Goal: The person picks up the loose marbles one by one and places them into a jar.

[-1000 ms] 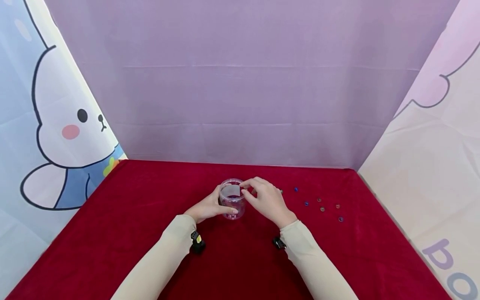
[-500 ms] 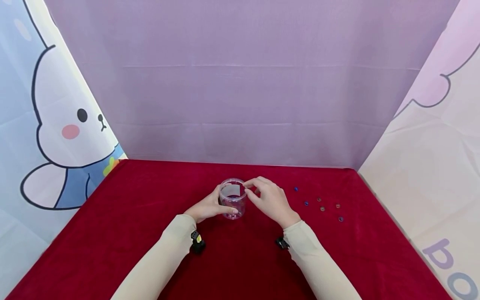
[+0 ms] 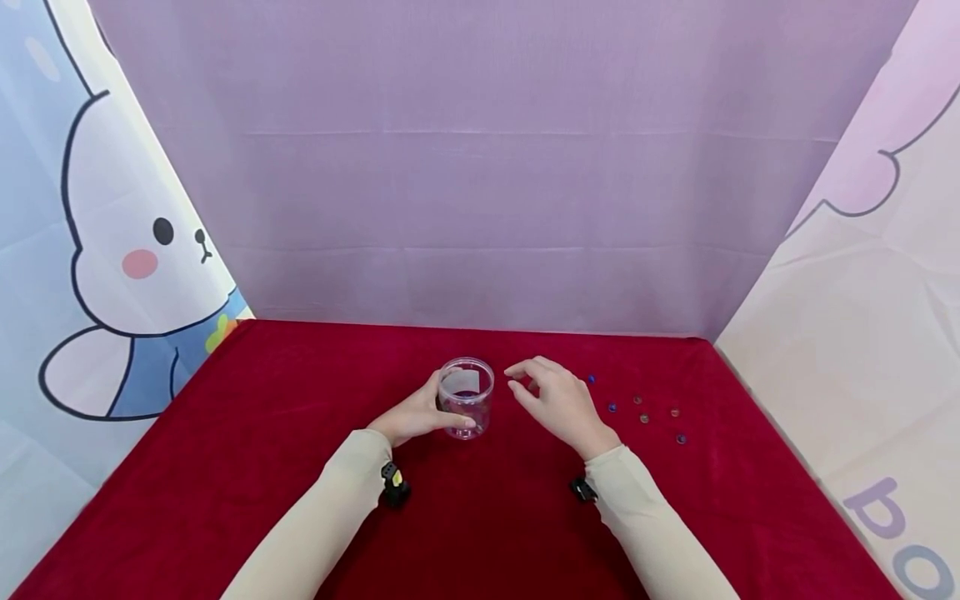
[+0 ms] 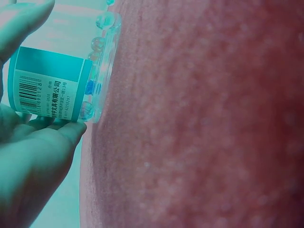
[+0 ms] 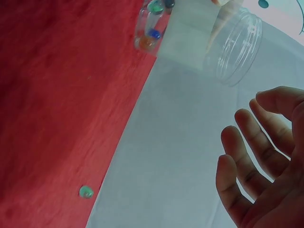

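Note:
In the head view my left hand grips a clear plastic jar that stands upright on the red cloth, its mouth uncovered. The thumb lies across the near side. Several glass marbles rest at the jar's bottom, blue, green and amber among them. A printed label with a barcode wraps the wall. To the right of the rim, apart from it, is my right hand, with its fingers loosely bent. The right wrist view shows nothing between those fingers.
Several loose marbles lie on the red cloth to the right, including a blue marble and a greenish marble. A purple curtain hangs behind the table, with printed cloth panels at both sides.
My right hand has drawn back from over the jar's rim toward the right, its fingers parting slightly. The left hand and the jar have stayed in place.

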{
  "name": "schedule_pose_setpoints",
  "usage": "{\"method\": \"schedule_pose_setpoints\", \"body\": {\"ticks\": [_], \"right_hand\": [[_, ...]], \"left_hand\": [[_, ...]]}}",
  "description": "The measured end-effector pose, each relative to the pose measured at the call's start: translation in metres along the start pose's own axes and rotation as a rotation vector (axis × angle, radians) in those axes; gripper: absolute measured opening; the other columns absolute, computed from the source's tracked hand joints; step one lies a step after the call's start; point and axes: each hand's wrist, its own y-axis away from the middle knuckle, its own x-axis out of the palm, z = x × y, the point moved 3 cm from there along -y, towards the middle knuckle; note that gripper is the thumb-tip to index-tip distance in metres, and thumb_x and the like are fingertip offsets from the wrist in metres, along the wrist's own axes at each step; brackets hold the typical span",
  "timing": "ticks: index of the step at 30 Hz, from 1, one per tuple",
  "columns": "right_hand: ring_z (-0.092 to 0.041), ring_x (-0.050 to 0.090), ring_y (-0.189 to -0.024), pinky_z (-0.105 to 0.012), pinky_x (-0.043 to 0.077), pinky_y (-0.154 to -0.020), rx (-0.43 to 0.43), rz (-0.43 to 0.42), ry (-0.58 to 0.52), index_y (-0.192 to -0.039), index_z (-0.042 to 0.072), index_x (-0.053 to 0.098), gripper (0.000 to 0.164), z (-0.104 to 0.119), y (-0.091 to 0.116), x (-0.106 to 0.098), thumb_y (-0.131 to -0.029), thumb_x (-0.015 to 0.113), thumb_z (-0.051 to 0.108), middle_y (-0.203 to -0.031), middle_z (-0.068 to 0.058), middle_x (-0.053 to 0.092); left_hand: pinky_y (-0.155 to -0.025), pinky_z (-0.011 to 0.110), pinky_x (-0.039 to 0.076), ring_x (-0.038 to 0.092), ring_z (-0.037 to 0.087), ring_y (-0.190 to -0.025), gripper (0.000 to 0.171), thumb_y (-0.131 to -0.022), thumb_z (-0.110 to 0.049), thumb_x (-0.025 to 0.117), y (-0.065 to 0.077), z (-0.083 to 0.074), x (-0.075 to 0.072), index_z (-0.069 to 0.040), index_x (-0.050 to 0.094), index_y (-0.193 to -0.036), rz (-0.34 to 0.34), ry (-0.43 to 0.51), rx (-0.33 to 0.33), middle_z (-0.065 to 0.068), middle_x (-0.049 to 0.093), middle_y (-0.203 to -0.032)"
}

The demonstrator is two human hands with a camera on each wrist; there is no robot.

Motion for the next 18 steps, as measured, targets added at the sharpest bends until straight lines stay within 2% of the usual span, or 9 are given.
{"method": "schedule_pose_setpoints", "body": {"ticks": [10, 18], "right_hand": [[-0.016, 0.064, -0.083, -0.029, 0.049, -0.056, 0.046, -0.004, 0.011, -0.113, 0.018, 0.074, 0.021, -0.024, 0.017, -0.009, -0.093, 0.073, 0.021, -0.102, 0.008, 0.066], [-0.017, 0.062, -0.084, -0.029, 0.049, -0.059, 0.077, 0.003, 0.042, -0.113, 0.019, 0.074, 0.021, -0.039, 0.029, -0.015, -0.091, 0.075, 0.02, -0.103, 0.007, 0.067]], "left_hand": [[-0.111, 0.053, 0.034, 0.036, 0.025, -0.136, 0.101, -0.078, -0.03, 0.088, 0.001, 0.0, 0.0, -0.02, 0.023, -0.155, 0.005, -0.004, -0.002, 0.003, 0.043, -0.146], [-0.109, 0.054, 0.036, 0.036, 0.025, -0.136, 0.102, -0.078, -0.03, 0.088, 0.0, 0.0, -0.001, -0.02, 0.022, -0.155, 0.003, -0.009, -0.002, 0.003, 0.043, -0.145]]}}
